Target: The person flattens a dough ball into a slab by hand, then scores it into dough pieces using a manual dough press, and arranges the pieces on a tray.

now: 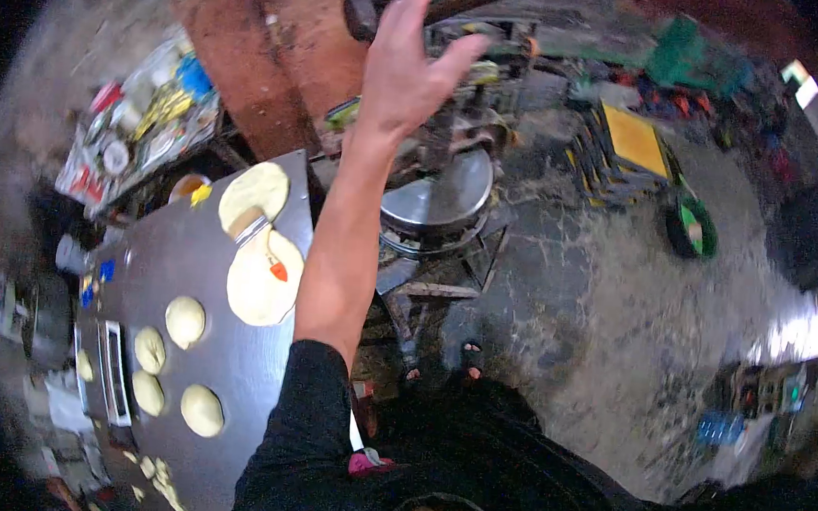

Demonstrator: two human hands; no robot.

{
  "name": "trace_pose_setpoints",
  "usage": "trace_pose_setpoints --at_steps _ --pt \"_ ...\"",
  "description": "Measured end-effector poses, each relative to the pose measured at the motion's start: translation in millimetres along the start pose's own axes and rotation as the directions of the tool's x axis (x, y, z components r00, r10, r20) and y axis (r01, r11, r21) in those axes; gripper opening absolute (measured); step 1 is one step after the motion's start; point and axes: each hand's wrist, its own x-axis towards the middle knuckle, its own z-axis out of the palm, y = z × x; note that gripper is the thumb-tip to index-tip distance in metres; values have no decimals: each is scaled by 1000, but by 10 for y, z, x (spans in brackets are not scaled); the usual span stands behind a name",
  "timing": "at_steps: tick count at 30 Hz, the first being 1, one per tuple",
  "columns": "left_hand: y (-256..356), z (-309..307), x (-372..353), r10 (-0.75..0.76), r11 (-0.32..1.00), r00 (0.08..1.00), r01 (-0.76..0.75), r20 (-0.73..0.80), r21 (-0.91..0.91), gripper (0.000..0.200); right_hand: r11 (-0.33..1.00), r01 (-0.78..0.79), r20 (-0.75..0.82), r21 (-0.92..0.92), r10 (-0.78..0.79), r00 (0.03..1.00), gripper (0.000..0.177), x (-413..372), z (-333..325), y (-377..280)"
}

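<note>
My left hand point(409, 73) is raised at the top of the view, arm stretched out, thumb spread from the fingers, nothing held. It is slightly blurred, near a dark metal bar point(361, 16). Below it is a round metal pan or lid point(442, 196) on a stand. Left of my forearm, a brush point(253, 229) with an orange handle end lies across two flattened dough pieces point(256, 191), point(260, 297) on a metal table point(255, 378). Several dough balls point(202, 410) rest nearer the table's lower part. My right hand is out of view.
A reddish-brown board point(252, 51) stands beyond the metal table. To the left is a cluttered side table point(149, 134). On the floor at the right are stacked yellow-topped trays point(634, 139) and a dark round basin point(696, 242). Dough scraps point(160, 486) lie at the lower left.
</note>
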Motion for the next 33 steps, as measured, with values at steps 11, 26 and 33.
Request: trace_pose_setpoints --at_steps 11,26,33 --pt "1894 1269 -2357 563 812 41 -213 825 -544 16 -96 -31 -11 995 -414 910 45 -2304 4201 -2447" --pt "1914 1192 -2426 577 733 -213 -291 789 -615 9 -203 116 -176 972 -307 935 32 -2491 4250 -2324" --pt "-6 319 -1073 102 983 901 -156 421 96 23 -162 105 -146 981 -271 951 31 -2254 3732 -1976"
